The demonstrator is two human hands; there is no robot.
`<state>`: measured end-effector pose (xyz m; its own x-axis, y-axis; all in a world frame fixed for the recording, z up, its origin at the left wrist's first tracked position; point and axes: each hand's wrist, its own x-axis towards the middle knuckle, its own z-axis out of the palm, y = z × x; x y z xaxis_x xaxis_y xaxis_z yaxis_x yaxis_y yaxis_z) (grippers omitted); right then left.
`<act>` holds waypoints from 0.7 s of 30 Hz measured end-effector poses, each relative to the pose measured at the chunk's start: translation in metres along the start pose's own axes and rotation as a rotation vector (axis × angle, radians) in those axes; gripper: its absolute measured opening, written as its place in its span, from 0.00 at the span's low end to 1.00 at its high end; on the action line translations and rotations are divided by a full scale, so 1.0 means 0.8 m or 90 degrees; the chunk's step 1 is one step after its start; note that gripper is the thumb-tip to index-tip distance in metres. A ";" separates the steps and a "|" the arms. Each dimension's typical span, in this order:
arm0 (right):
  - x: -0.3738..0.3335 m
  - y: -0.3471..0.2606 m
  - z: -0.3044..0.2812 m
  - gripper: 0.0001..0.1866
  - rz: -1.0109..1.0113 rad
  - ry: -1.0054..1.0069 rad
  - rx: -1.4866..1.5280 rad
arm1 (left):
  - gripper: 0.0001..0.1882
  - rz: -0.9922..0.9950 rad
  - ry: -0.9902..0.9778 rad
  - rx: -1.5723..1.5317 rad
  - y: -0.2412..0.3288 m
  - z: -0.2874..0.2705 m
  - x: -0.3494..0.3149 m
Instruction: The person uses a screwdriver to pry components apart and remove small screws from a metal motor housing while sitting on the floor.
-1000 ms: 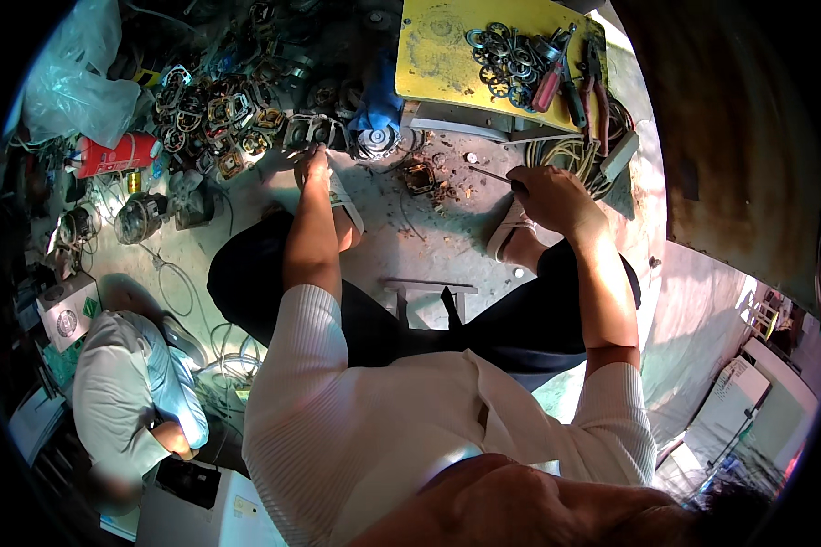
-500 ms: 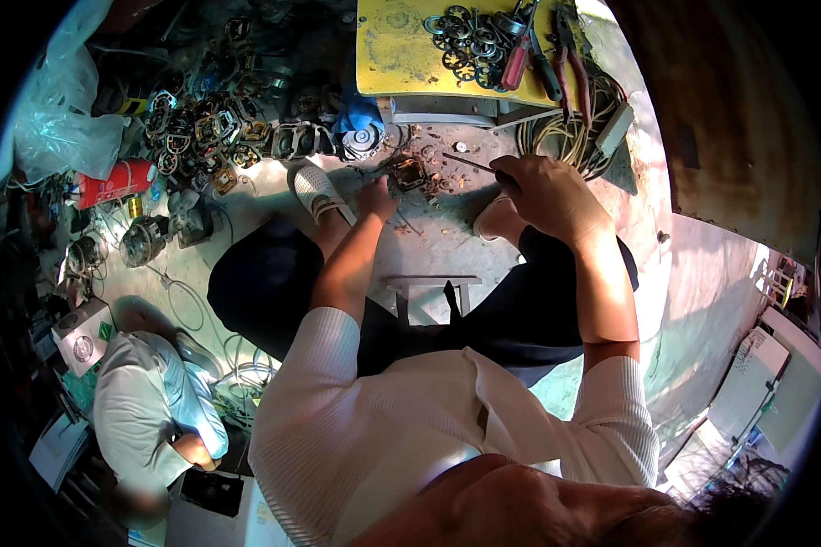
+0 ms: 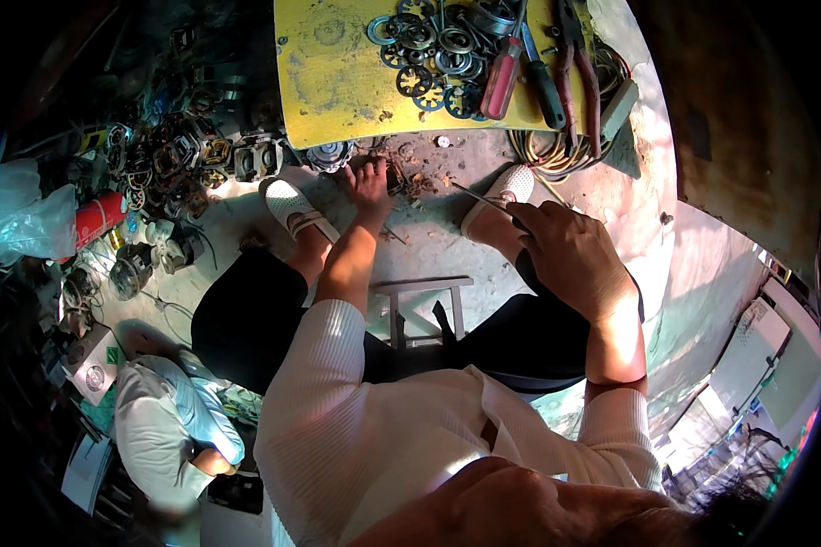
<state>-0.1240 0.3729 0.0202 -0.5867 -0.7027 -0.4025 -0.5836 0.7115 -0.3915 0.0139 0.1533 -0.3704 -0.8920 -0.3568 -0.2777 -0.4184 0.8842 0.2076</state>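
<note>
My right hand [image 3: 570, 251] is closed around the dark handle of a screwdriver, whose thin metal shaft [image 3: 480, 197] points left over the floor near my right shoe. Between my feet, my left hand [image 3: 368, 190] reaches down with its fingers apart. A square metal motor part [image 3: 394, 175] lies just right of those fingers, partly hidden by them. Small brown scraps [image 3: 421, 184] are scattered beside it. Just beyond my left fingertips, a round silver motor piece [image 3: 328, 155] sits partly under the yellow tabletop's edge.
A low yellow table [image 3: 328, 91] ahead carries a pile of metal rings [image 3: 438, 55], a red-handled screwdriver [image 3: 502, 82] and pliers [image 3: 575, 82]. Coiled cables [image 3: 547, 157] lie under its right side. Many motor parts [image 3: 173, 159] heap at left. Another person [image 3: 160, 419] crouches behind left.
The view has shifted, so the table looks larger and nearer. My left hand's fingers have spread toward the round motor piece. My right hand still holds the screwdriver, now lower in the picture.
</note>
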 end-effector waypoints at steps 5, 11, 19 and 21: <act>0.005 0.006 -0.001 0.16 -0.018 -0.015 -0.025 | 0.45 -0.054 -0.181 -0.220 -0.012 -0.036 0.004; 0.008 -0.004 0.003 0.12 -0.100 0.037 -0.076 | 0.39 -0.304 -0.744 -0.968 -0.062 -0.125 -0.003; 0.040 -0.021 0.023 0.14 -0.121 0.009 -0.144 | 0.56 -0.092 -0.731 -1.208 -0.089 -0.320 -0.070; 0.038 -0.032 0.024 0.14 -0.148 0.012 -0.098 | 0.59 -0.057 -0.674 -1.255 -0.093 -0.356 -0.097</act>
<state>-0.1163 0.3332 0.0018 -0.4363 -0.8484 -0.2999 -0.7816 0.5224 -0.3409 0.0654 0.0290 -0.0969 -0.7622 0.4702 -0.4449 -0.6346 -0.6786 0.3700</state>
